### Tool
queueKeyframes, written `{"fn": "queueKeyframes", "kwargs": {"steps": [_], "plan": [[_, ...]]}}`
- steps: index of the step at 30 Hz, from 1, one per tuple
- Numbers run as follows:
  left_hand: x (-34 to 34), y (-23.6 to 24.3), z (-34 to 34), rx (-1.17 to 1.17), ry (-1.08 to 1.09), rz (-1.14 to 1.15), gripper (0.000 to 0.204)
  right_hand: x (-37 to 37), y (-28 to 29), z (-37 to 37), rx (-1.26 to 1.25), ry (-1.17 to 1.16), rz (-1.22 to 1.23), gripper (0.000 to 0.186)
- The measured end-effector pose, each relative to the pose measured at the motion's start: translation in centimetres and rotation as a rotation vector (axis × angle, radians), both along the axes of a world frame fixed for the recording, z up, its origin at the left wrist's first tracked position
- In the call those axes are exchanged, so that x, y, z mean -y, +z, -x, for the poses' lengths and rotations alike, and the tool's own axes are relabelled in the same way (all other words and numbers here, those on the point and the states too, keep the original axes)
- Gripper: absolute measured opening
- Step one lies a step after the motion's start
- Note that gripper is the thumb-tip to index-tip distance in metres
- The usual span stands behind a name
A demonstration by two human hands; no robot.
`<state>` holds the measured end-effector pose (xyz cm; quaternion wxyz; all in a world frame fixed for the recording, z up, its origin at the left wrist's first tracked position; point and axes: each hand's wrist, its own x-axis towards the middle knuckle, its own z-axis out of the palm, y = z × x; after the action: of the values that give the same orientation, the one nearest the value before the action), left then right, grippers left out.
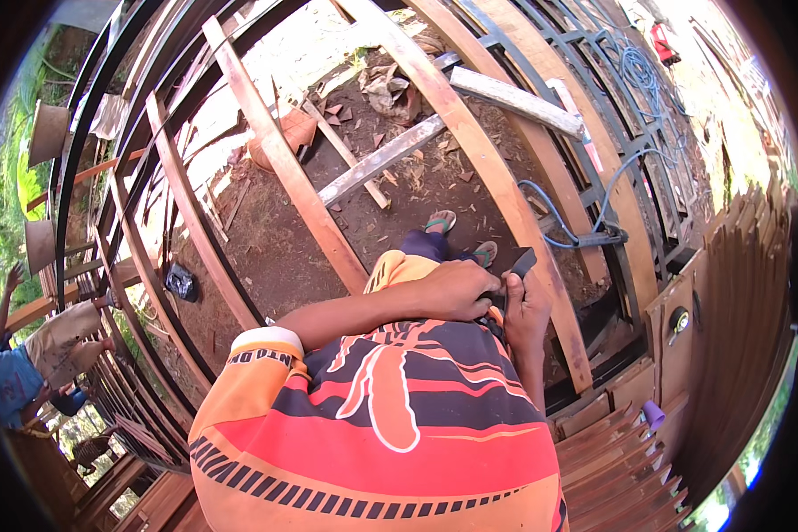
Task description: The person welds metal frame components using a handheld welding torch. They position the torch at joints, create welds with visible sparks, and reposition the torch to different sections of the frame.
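My left hand (pixel 463 290) reaches across the front of my body, fingers curled, close against my right hand. What it grips, if anything, is hidden. My right hand (pixel 527 306) is closed, its thumb up along a dark grey flat piece (pixel 523 262) with a slanted end. The lower part of that piece disappears into the fingers, so I cannot tell its exact kind. Both hands are at waist height, above my sandalled feet. Just right of them runs a long reddish wooden plank (pixel 496 173).
More planks (pixel 279 151) lie across dark metal frames (pixel 656 177). A whitish bar (pixel 516 99) and a blue hose (pixel 607 197) are at the right. A tape measure (pixel 678 320) and purple cup (pixel 653 415) sit near stacked boards. Another person (pixel 40 355) is at far left.
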<state>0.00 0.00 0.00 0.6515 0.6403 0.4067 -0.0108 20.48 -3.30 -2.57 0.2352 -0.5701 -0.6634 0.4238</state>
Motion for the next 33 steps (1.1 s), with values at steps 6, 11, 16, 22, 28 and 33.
{"fn": "queueKeyframes", "kwargs": {"steps": [6,11,16,22,28,33], "plan": [[1.9,-0.1,2.0,0.178,0.410,-1.124,0.012,-0.8,1.5,3.3,-0.145,-0.062,0.384,0.017],[3.2,-0.3,3.8,0.192,0.395,-0.291,0.020,-0.7,4.8,3.1,-0.214,0.012,0.588,0.020],[3.4,-0.7,4.1,0.183,0.473,-0.202,0.026,-0.5,5.7,3.3,-0.167,0.207,0.404,0.016],[2.0,-0.9,6.6,0.292,0.342,-0.501,0.033,-0.3,3.4,2.4,-0.831,-0.157,1.141,0.031],[3.0,-2.0,6.4,0.444,0.286,-0.555,0.023,0.4,3.5,2.8,-0.861,-0.227,1.100,0.027],[3.6,-1.6,5.9,0.270,0.303,-0.668,0.033,1.2,2.5,3.2,-0.833,-0.139,1.017,0.025]]}}
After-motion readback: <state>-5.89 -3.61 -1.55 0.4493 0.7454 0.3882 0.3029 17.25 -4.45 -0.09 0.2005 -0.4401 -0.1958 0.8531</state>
